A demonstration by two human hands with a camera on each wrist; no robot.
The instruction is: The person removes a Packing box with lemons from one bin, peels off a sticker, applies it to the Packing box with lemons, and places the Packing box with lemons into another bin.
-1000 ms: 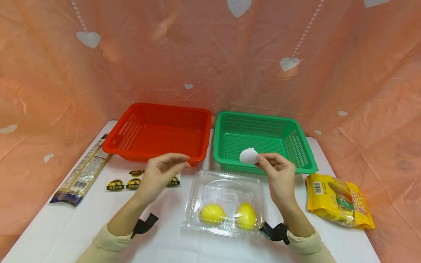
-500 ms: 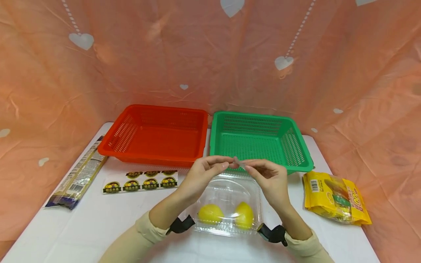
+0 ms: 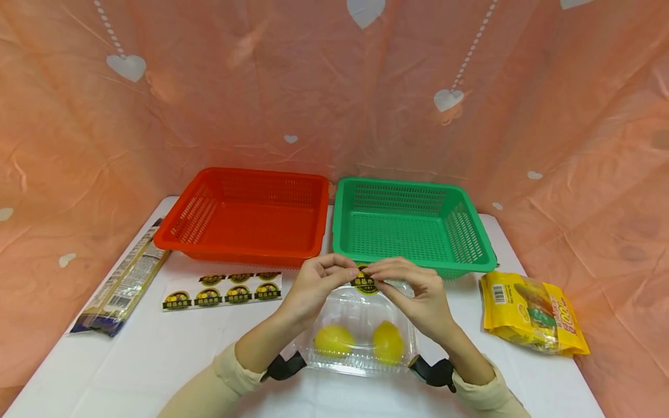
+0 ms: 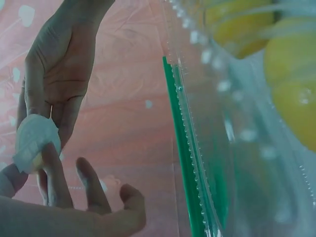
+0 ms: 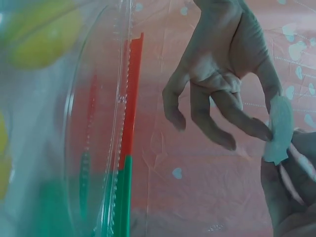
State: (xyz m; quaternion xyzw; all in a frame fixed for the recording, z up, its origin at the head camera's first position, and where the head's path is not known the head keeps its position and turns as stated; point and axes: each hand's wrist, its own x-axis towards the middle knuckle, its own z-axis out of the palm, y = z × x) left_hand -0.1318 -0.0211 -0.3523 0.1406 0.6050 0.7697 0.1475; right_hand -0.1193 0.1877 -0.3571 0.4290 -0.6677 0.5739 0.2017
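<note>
Between both hands, above the far part of a clear plastic clamshell box (image 3: 359, 313), is a round black-and-yellow sticker (image 3: 365, 284). My left hand (image 3: 315, 288) pinches its left edge and my right hand (image 3: 418, 295) its right edge. Its pale back (image 4: 38, 138) faces the left wrist camera, and the right wrist view has the same pale back (image 5: 280, 129) tilted more edge-on. Inside the closed box lie two yellow fruits, a left one (image 3: 334, 339) and a right one (image 3: 388, 342); they look like lemons or mangoes, and the plastic blurs them.
Behind stand a red basket (image 3: 245, 255) and a green basket (image 3: 418, 266). A sticker sheet (image 3: 222, 290) lies left of the box, with a long flat gold-and-blue packet (image 3: 125, 284) farther left. On the right is a yellow food bag (image 3: 533, 313).
My left hand has moved right to meet the right hand, and now also pinches the sticker. The right hand has shifted slightly left and lower; the sticker's printed face has turned toward the head camera.
</note>
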